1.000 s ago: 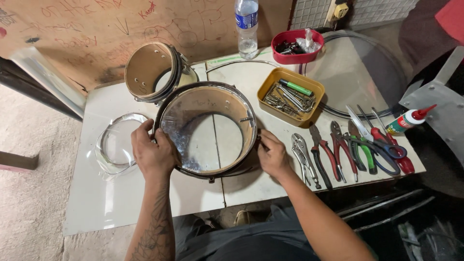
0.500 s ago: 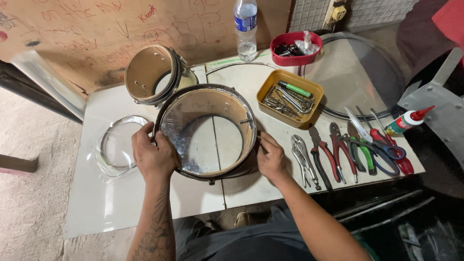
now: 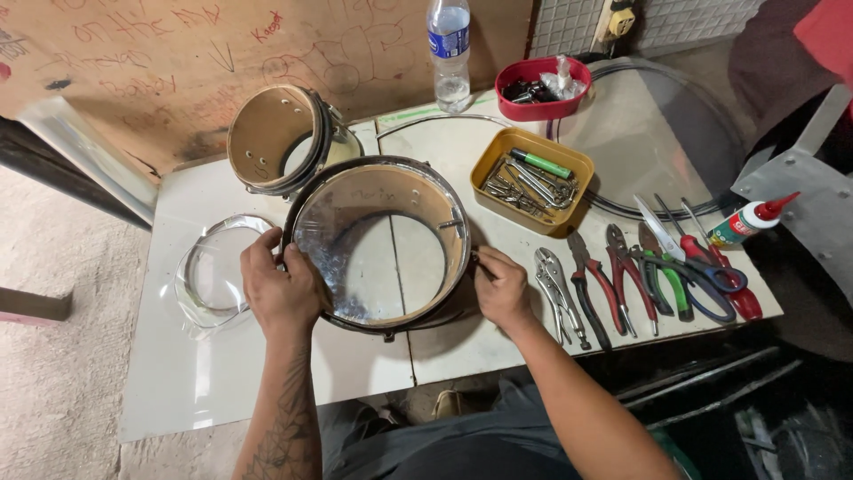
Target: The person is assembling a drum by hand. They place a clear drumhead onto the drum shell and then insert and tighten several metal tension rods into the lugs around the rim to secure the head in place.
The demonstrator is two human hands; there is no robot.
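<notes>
A round drum shell (image 3: 378, 244) with a metal rim and a clear head stands open side up on the white table (image 3: 222, 373). My left hand (image 3: 280, 289) grips its left rim, fingers curled over the edge. My right hand (image 3: 499, 286) holds the right side of the shell by the hardware there. A second, smaller drum shell (image 3: 275, 138) lies on its side just behind it, touching the big one.
A metal hoop with clear film (image 3: 209, 280) lies left of my left hand. On the right are a yellow tray of tools (image 3: 531, 178), a red tray (image 3: 544, 87), a row of pliers and scissors (image 3: 640, 276), a glue bottle (image 3: 751, 222) and a water bottle (image 3: 449, 53).
Both hands stay on the large shell; the shell and hands have hardly shifted.
</notes>
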